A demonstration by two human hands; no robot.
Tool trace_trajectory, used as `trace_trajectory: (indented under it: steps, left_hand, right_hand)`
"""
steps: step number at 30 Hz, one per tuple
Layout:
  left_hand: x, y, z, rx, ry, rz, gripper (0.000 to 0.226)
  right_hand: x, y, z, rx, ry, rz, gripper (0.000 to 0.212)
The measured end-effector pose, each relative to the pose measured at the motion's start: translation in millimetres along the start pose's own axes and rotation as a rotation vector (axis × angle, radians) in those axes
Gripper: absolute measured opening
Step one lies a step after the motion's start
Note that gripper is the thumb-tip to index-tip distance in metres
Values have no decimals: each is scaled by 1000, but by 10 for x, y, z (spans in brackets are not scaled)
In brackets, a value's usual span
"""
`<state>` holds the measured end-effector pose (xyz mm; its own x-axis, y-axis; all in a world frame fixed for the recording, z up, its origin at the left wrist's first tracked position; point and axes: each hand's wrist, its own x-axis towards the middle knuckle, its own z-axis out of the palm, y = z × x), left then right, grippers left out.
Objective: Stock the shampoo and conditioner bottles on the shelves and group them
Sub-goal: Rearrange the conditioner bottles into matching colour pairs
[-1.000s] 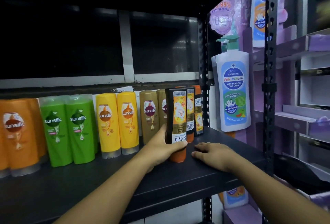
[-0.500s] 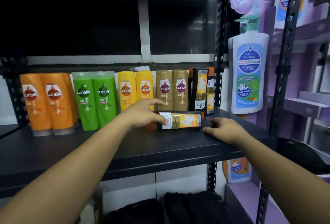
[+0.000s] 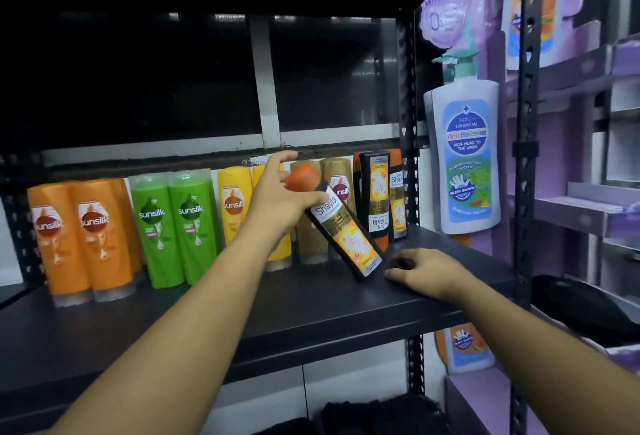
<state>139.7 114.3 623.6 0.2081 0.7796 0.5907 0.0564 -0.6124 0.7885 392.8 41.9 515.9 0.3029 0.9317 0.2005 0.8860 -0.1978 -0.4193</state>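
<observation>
Left hand (image 3: 280,199) grips the upper end of a black Shayla bottle (image 3: 341,230), thumb and fingers closed just below its orange cap (image 3: 302,176); right hand (image 3: 429,270) lies flat, fingers spread and holding nothing, on the shelf (image 3: 311,310) near its front right corner. We see the held bottle tilted steeply, cap up and to the left, its base touching or nearly touching the shelf just beside the right hand's fingertips; we cannot tell which.

Behind it, toward the back right corner, two more Shayla bottles (image 3: 375,199) stand upright. Along the back edge, running left, stand gold bottles (image 3: 341,185), yellow bottles (image 3: 235,206), green bottles (image 3: 173,226) and orange bottles (image 3: 83,237), each colour grouped.

We judge the step in hand to be righting the bottle and seating it with its own kind. Three risks follow:
- The grip is high on the bottle, so the base may skid on the smooth shelf and slip off the front edge.
- Swinging the cap back may knock the gold bottles just behind the left hand.
- Pushing it in hard may topple the narrow upright pair.
</observation>
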Motion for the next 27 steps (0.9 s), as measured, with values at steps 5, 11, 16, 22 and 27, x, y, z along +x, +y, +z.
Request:
trace_trajectory:
  steps: [5, 11, 16, 22, 27]
  left_hand:
    - [148, 185, 538, -16, -130, 62, 96]
    - [48, -10, 783, 36, -137, 41, 79]
    - [-322, -514, 745, 140, -345, -1, 58]
    - [-399, -727, 746, 183, -377, -72, 48]
    - [-411, -693, 742, 231, -299, -113, 38]
  right_hand:
    - [4, 19, 22, 76, 11, 18, 64]
    - [-1, 65, -13, 105, 16, -9, 54]
    - [-7, 50, -11, 85, 17, -29, 51]
    - [-10, 57, -5, 109, 44, -28, 48]
    - [-42, 29, -22, 64, 64, -9, 43]
